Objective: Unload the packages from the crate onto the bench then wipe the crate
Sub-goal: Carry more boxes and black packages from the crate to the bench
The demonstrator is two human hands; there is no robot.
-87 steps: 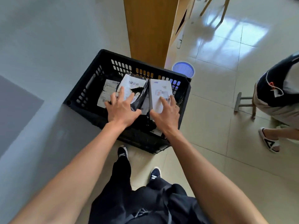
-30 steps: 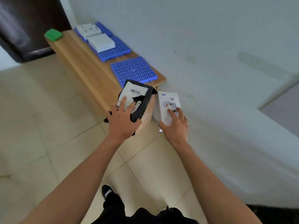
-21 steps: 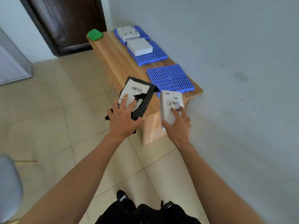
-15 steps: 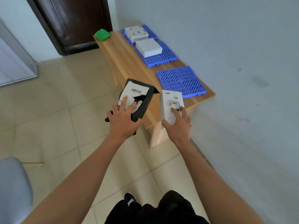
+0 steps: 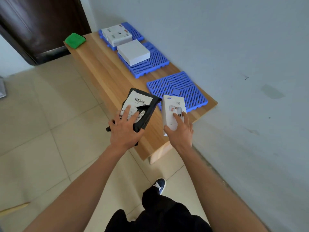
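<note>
head view: hands grip black mailer [image 5: 143, 111], white box [image 5: 172, 111].

A plain indoor room, home or office unclear: beige floor tiles [image 5: 41, 148] are lying under the hands, a scuffed grey wall [image 5: 250, 47] is running beside them, and a dark wooden door [image 5: 38, 22] is standing beyond.

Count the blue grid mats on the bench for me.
3, in a row along the wall side of the bench: the near mat bare, the middle mat under a plain white box, the far mat under a printed white box.
</note>
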